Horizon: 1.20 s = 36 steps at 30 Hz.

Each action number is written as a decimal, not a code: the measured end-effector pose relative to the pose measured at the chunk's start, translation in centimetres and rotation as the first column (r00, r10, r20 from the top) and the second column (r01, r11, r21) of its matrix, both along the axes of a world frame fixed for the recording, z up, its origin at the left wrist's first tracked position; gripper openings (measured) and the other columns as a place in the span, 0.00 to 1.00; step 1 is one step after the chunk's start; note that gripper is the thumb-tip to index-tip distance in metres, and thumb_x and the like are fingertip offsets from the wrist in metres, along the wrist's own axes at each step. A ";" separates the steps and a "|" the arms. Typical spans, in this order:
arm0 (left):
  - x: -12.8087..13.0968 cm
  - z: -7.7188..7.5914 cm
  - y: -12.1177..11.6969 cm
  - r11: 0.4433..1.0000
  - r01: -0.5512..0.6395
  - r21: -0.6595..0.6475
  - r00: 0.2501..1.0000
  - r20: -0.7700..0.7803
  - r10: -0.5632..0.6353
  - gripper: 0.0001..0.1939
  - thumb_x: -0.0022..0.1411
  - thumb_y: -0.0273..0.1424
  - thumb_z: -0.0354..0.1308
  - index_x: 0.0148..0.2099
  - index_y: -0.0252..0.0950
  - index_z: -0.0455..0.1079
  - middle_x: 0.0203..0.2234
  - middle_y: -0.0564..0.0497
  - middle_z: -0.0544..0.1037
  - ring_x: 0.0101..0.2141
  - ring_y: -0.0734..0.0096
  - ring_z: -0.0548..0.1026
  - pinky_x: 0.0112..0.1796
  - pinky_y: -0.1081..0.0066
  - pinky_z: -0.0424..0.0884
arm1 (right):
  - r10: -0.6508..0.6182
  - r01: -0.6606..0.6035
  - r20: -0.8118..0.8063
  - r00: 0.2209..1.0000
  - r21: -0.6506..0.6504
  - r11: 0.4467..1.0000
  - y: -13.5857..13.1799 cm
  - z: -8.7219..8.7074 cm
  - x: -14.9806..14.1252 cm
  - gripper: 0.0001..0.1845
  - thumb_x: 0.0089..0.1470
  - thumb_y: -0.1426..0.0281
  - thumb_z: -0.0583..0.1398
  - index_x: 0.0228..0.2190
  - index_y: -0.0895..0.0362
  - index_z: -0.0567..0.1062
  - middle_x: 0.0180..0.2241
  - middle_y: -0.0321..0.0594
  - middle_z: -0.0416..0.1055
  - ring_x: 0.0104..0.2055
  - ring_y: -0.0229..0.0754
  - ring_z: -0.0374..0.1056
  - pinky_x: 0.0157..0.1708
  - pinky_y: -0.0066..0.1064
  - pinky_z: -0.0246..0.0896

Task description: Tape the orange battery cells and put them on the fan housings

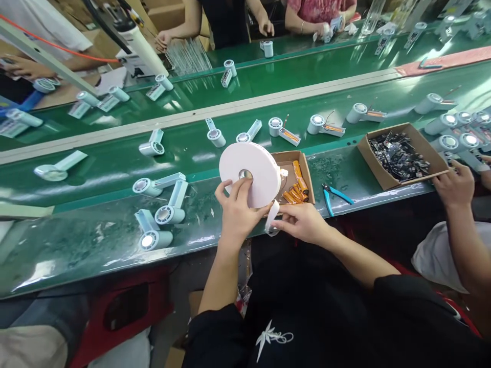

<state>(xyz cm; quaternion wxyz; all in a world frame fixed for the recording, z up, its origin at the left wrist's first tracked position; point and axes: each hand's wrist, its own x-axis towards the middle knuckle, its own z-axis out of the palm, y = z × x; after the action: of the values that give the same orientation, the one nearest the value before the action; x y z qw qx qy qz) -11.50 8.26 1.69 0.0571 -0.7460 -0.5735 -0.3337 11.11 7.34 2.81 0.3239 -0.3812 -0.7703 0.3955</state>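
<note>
White roll [263, 174]: holds it upright near the hub with the left hand [238, 220], likely to leave the strip [272, 214] clear; pinches that at five o'clock, right hand [307, 222].

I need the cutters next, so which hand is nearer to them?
Your right hand, just left of the cutters; your left hand is farther left, on the roll.

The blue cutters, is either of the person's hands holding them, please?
No, the blue cutters lie untouched on the green bench, just beyond the right hand.
</note>
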 end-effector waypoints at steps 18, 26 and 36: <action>0.3 0.4 -3.0 0.993 0.116 -0.005 0.993 0.013 -0.116 0.38 0.55 0.16 0.61 0.67 0.40 0.66 0.60 0.41 0.78 0.64 0.45 0.65 0.67 0.49 0.64 | 0.022 -0.041 -0.320 0.947 -0.053 0.998 5.5 -0.3 3.3 0.42 0.59 0.49 0.74 0.68 0.50 0.75 0.55 0.45 0.83 0.46 0.48 0.81 0.46 0.38 0.78; -0.9 0.2 -5.6 1.000 0.021 -0.013 0.998 0.053 -0.021 0.35 0.59 0.22 0.66 0.68 0.41 0.66 0.58 0.40 0.78 0.62 0.45 0.67 0.63 0.48 0.69 | -0.371 0.391 -0.532 0.761 -0.079 0.917 7.3 -0.5 6.2 0.22 0.55 0.49 0.77 0.44 0.48 0.86 0.53 0.42 0.82 0.56 0.51 0.80 0.60 0.48 0.78; 1.3 -0.6 -5.4 0.996 0.075 -0.042 0.997 -0.005 -0.075 0.37 0.57 0.17 0.61 0.68 0.39 0.66 0.58 0.40 0.79 0.63 0.45 0.66 0.66 0.49 0.64 | -0.316 0.214 -0.589 0.744 -0.238 0.947 3.7 2.1 6.1 0.20 0.47 0.60 0.83 0.40 0.48 0.86 0.52 0.39 0.85 0.53 0.51 0.82 0.56 0.45 0.81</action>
<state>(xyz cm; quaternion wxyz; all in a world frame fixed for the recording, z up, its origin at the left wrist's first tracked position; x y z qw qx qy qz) -10.23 2.90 1.05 0.0307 -0.7690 -0.5520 -0.3211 17.22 11.08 4.91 0.5810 -0.3595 -0.5254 0.5071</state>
